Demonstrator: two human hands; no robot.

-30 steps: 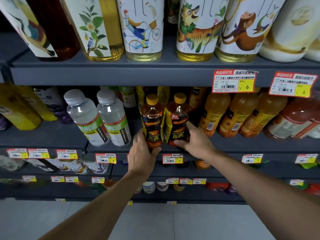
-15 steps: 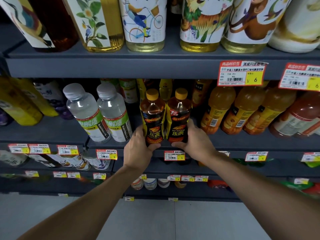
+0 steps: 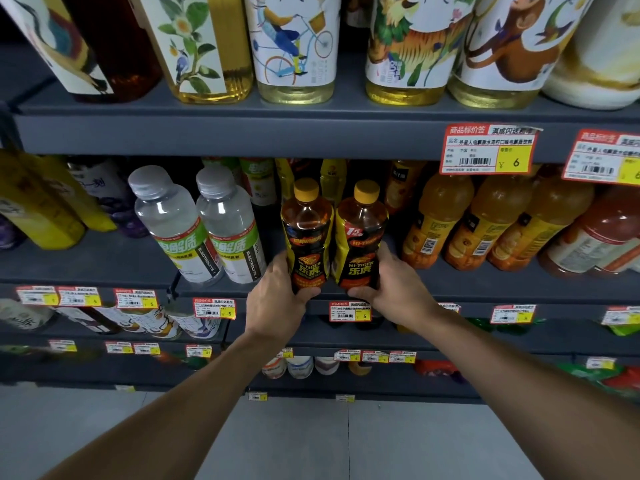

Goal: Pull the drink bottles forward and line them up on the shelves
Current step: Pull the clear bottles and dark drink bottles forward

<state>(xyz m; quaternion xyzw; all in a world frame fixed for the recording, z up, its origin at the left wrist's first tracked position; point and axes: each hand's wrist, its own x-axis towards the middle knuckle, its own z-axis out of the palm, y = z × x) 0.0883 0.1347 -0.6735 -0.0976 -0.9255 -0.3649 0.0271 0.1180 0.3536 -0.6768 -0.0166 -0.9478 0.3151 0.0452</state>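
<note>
My left hand wraps the base of the left Hi-Tiger bottle, and my right hand wraps the right Hi-Tiger bottle — two dark bottles, yellow caps up, long axes vertical, labels facing me. They stand touching at the front edge of the middle shelf, centre of the frame. Just left stand two clear electrolyte bottles, leaning slightly; to the right, three orange juice bottles — tilted outward. A price tag hangs below, between my hands.
</note>
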